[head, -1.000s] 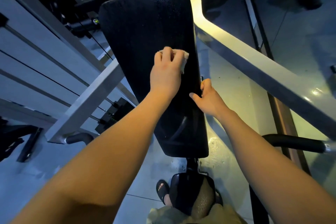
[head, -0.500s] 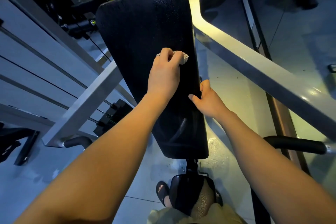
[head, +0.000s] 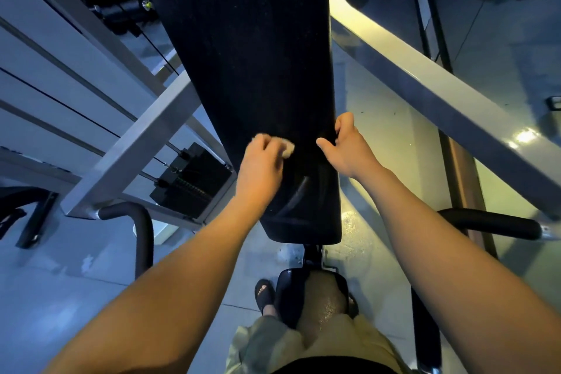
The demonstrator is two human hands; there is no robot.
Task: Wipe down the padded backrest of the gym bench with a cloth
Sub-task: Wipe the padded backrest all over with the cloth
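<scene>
the left hand presses a small bunched cloth under curled fingers against the lower part of the black padded backrest, while the right hand clasps the pad's right edge.

A black weight stack sits left, a foam-covered handle right, above grey floor.

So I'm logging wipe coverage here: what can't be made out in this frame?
- Cloth: mostly hidden inside the left hand, which is motion-blurred.
- Backrest top: cut off by the frame's upper edge.
- Wiped versus unwiped areas: the pad is too dark to tell.
- Right hand fingertips: curl behind the pad's edge.
</scene>
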